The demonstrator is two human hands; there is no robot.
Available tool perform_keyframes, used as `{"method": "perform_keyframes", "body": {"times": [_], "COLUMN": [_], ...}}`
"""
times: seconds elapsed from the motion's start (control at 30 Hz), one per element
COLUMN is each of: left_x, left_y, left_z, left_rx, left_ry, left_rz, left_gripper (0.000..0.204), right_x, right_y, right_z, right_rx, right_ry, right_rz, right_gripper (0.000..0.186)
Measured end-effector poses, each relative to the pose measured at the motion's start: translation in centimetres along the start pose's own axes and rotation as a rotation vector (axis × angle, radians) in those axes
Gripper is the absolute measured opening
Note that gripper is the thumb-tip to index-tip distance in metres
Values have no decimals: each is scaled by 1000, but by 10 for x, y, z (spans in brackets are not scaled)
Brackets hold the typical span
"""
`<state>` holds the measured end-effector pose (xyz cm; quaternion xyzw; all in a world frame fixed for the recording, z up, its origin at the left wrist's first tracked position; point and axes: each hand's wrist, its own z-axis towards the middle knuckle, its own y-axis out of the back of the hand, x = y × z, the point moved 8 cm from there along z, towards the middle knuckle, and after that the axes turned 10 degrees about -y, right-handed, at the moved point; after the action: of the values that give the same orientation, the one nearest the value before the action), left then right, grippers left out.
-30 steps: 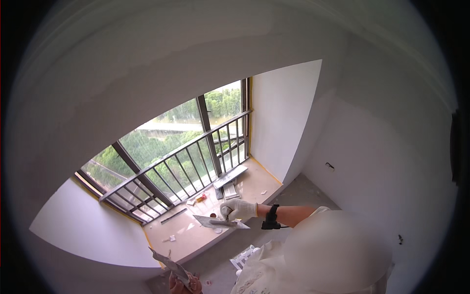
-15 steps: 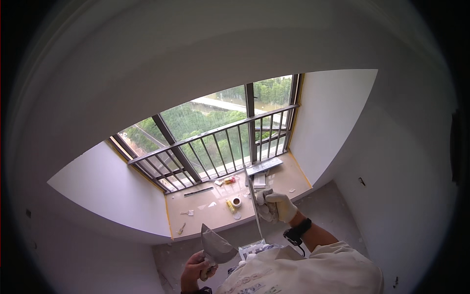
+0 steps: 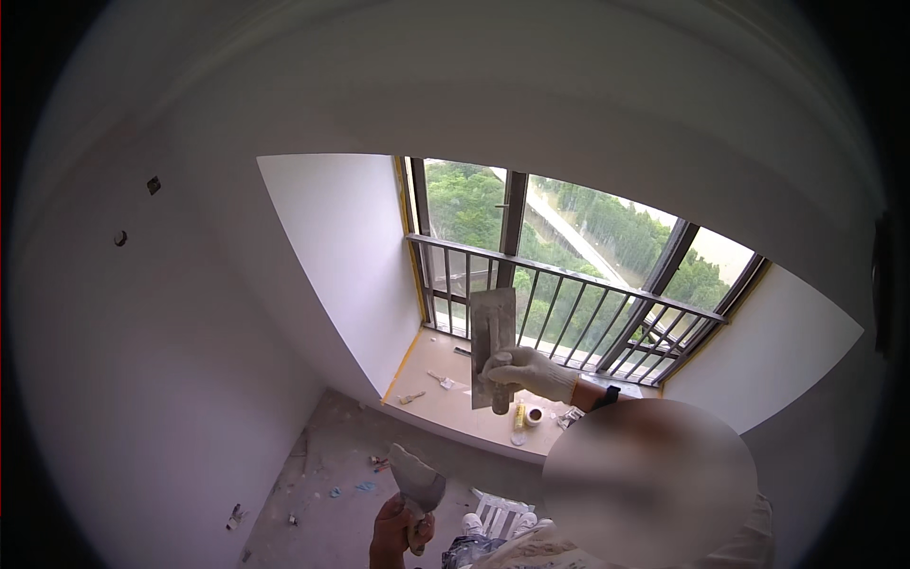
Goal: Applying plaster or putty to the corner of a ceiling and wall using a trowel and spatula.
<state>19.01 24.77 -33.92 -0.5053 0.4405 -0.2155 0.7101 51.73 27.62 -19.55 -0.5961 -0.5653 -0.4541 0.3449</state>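
Right hand (image 3: 527, 372) grips the plaster trowel (image 3: 493, 346) upright, left hand (image 3: 393, 531) at six o'clock clasps the putty knife (image 3: 417, 486); loading compound looks next

Grey trowel (image 3: 493, 332) held upright (blade vertical); putty knife (image 3: 418, 486) tilted below.

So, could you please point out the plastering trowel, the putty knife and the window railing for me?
plastering trowel (image 3: 493, 332), head view, on the flat grey blade.
putty knife (image 3: 417, 486), head view, on the wide blade.
window railing (image 3: 569, 284), head view, on the top bar.
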Motion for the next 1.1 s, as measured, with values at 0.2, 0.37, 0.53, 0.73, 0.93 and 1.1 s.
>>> {"method": "perform_keyframes", "body": {"times": [0.2,0.37,0.53,0.73,0.93,1.1], "left_x": [21,52,56,34,26,25], "left_y": [90,91,88,89,83,69], "left_z": [-136,-181,-171,-129,-77,-41], "left_rx": [-546,-646,-728,-680,-543,-415], "left_ry": [-65,-156,-121,-45,42,275], "left_rz": [173,-41,-138,134,226,326], "left_gripper": [27,28,29,31,36,29], "right_x": [225,347,345,307,265,235], "right_y": [-37,-57,-35,31,108,167], "right_z": [152,221,219,137,17,-74], "right_rx": [-275,-423,-849,-851,-941,-893], "right_ry": [553,645,672,640,667,585], "right_rz": [-627,-805,-740,-698,-690,-380], "right_gripper": [32,31,49,48,35,22]}}
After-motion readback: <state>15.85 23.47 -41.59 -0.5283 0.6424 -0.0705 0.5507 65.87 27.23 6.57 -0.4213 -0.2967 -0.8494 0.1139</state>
